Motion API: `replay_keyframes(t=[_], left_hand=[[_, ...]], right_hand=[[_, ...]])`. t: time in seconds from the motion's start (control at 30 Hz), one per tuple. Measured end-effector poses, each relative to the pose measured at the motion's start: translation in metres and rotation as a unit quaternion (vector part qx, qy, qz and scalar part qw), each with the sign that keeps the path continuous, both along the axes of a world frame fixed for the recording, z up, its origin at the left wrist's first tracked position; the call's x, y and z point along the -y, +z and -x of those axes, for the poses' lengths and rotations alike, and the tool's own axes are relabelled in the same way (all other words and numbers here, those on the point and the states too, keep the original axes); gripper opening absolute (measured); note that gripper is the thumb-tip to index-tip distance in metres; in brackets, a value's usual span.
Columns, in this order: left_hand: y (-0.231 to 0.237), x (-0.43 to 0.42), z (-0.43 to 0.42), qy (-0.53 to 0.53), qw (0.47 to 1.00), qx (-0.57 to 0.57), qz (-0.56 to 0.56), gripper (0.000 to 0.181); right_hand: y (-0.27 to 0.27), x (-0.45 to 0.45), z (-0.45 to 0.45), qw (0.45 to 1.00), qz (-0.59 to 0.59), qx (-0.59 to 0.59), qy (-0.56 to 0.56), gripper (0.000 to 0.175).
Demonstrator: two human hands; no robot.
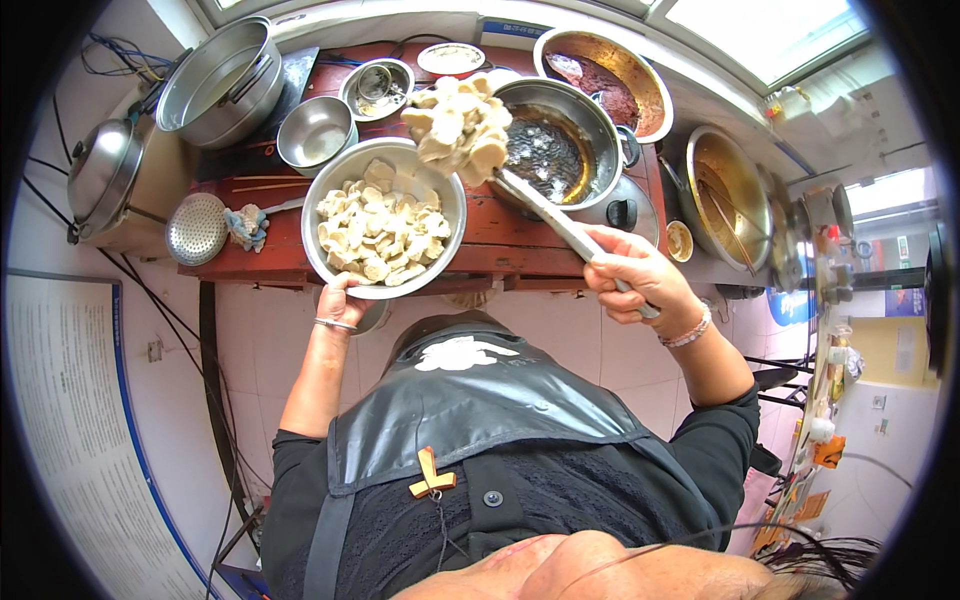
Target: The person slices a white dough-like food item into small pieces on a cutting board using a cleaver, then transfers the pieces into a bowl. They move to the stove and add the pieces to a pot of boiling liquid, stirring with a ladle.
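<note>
My left hand (345,300) grips the near rim of a steel bowl (309,247) of pale, sliced pieces of food (382,232). In my right hand (637,281) is the long metal handle (559,217) of a ladle or strainer, its head hidden under a heap of similar pale slices (461,127). That heap is held up between the bowl and a deep steel pot (611,150), over the pot's left rim. Dark, bubbling or glossy liquid (551,150) fills the pot's bottom. A glass lid with a black knob (622,214) lies by the pot's near right side.
On the red wooden table (487,259) stand a small empty steel pot (315,135), a bowl with a cup (375,86) and a large basin of dark red food (649,90). A perforated skimmer (196,229) and cloth (247,226) lie left. Another basin (724,195) stands right.
</note>
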State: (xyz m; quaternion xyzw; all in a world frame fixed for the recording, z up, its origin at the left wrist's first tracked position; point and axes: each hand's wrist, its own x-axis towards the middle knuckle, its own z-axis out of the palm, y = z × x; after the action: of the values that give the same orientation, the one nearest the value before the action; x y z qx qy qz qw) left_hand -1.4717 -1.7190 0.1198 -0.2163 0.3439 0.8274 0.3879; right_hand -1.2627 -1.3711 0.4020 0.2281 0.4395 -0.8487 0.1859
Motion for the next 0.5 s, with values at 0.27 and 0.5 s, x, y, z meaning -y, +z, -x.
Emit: replay_keyframes(t=[0.27,0.5], left_hand=[[0.005,-0.001,-0.001,-0.004,1.0,-0.003,-0.012,0.059],[0.003,-0.002,-0.002,0.008,1.0,0.004,-0.02,0.063]], right_hand=[[-0.017,-0.04,-0.012,0.985,-0.157,0.055,-0.048,0.048],[-0.044,-0.059,-0.014,0.973,-0.21,0.089,-0.027,0.049]])
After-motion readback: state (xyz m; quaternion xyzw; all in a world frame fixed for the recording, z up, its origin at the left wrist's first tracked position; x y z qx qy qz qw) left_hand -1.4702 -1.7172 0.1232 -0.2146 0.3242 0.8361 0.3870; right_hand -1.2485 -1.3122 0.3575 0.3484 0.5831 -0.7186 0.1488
